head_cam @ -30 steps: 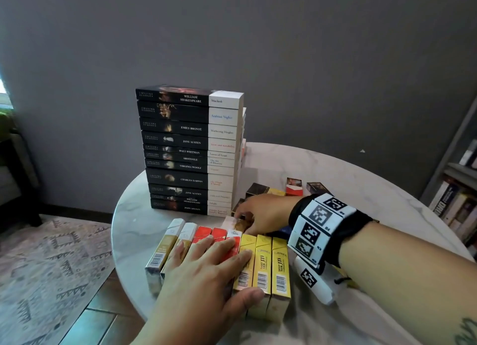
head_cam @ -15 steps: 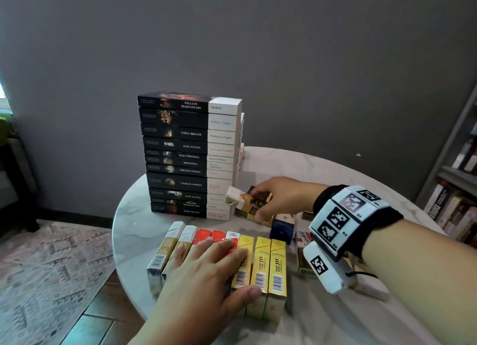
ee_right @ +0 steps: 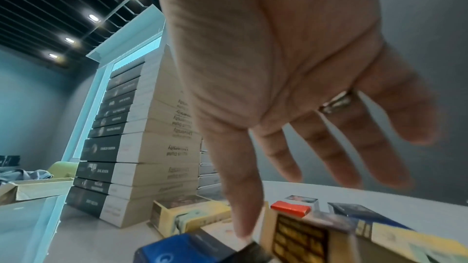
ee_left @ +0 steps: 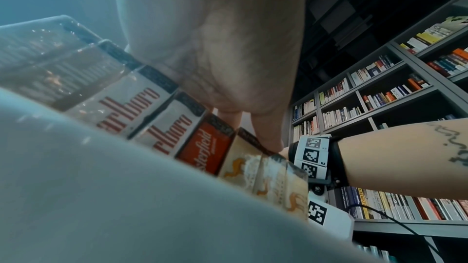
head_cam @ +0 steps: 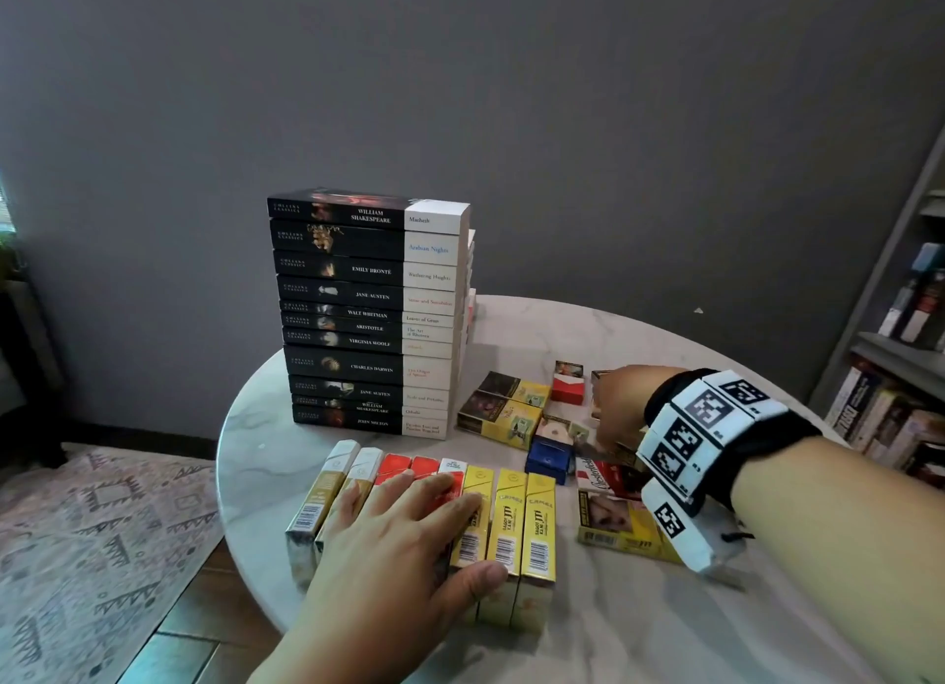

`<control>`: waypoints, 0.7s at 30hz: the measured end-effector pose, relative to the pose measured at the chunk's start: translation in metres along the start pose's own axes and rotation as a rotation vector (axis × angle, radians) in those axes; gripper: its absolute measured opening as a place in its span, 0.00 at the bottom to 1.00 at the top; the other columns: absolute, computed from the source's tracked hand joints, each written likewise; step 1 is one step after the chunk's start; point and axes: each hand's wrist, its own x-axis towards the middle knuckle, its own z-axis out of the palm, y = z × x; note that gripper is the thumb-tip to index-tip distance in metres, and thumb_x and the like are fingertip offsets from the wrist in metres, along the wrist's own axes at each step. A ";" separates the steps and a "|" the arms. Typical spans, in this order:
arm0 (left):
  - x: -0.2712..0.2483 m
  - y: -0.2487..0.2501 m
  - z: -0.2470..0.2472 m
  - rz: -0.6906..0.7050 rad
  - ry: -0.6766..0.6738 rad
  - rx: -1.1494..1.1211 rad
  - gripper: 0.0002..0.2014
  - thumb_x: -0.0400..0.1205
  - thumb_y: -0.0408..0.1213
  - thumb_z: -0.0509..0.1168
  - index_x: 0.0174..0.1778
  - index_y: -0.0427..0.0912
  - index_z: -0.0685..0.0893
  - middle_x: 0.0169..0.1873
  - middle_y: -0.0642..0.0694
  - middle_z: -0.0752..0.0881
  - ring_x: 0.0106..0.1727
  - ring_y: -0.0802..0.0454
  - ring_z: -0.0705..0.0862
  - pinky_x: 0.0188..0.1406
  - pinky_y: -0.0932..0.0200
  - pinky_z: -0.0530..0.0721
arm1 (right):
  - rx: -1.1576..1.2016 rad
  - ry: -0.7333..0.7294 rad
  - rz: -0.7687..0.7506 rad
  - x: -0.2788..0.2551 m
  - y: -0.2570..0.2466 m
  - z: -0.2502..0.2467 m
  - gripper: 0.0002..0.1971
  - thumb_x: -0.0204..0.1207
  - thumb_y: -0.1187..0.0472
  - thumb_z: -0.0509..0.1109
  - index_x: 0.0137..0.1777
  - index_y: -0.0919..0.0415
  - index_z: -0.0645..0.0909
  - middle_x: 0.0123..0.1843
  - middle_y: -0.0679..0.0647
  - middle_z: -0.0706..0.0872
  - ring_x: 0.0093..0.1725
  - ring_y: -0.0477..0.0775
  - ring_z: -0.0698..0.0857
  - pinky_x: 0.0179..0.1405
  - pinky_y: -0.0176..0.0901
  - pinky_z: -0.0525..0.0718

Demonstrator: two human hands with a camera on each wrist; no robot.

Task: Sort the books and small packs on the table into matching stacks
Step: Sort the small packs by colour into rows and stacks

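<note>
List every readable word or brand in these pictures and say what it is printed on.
"WILLIAM SHAKESPEARE", "Macbeth": top book.
"Arabian Nights": second book.
"EMILY BRONTË": third book.
"JANE AUSTEN": fourth book.
"CHARLES DARWIN": thick book.
"Chesterfield": red pack.
"CAMEL": yellow packs.
Red titles, barcodes and shelf spines: too small or blurred.

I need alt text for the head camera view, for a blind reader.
A left hand rests flat on a row of packs on a round table, while the right hand reaches among scattered packs beside a tall book stack.
</note>
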 end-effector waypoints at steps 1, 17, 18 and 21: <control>0.000 0.000 0.000 0.001 -0.001 0.002 0.60 0.43 0.78 0.10 0.77 0.74 0.46 0.80 0.69 0.47 0.82 0.59 0.43 0.80 0.44 0.41 | 0.034 -0.001 -0.014 0.002 -0.002 -0.001 0.21 0.72 0.51 0.71 0.63 0.58 0.80 0.57 0.53 0.86 0.54 0.55 0.84 0.52 0.46 0.84; 0.002 -0.002 0.005 0.018 0.056 -0.006 0.54 0.49 0.78 0.13 0.76 0.75 0.46 0.79 0.69 0.49 0.81 0.59 0.44 0.80 0.43 0.39 | 0.065 0.011 -0.288 0.024 -0.069 -0.001 0.21 0.76 0.56 0.69 0.64 0.63 0.68 0.54 0.58 0.77 0.49 0.56 0.76 0.35 0.42 0.73; 0.002 -0.003 0.007 0.021 0.075 -0.012 0.54 0.50 0.78 0.13 0.76 0.76 0.47 0.79 0.69 0.50 0.81 0.59 0.46 0.80 0.43 0.40 | 0.040 0.029 -0.286 0.024 -0.069 -0.001 0.19 0.76 0.56 0.69 0.62 0.62 0.69 0.55 0.58 0.78 0.49 0.57 0.76 0.34 0.42 0.73; 0.002 -0.005 0.013 0.041 0.150 -0.068 0.50 0.58 0.80 0.18 0.75 0.74 0.58 0.78 0.66 0.60 0.81 0.55 0.55 0.78 0.42 0.46 | -0.008 0.057 -0.281 0.025 -0.069 0.003 0.20 0.75 0.56 0.70 0.63 0.63 0.71 0.60 0.60 0.79 0.53 0.59 0.79 0.39 0.42 0.73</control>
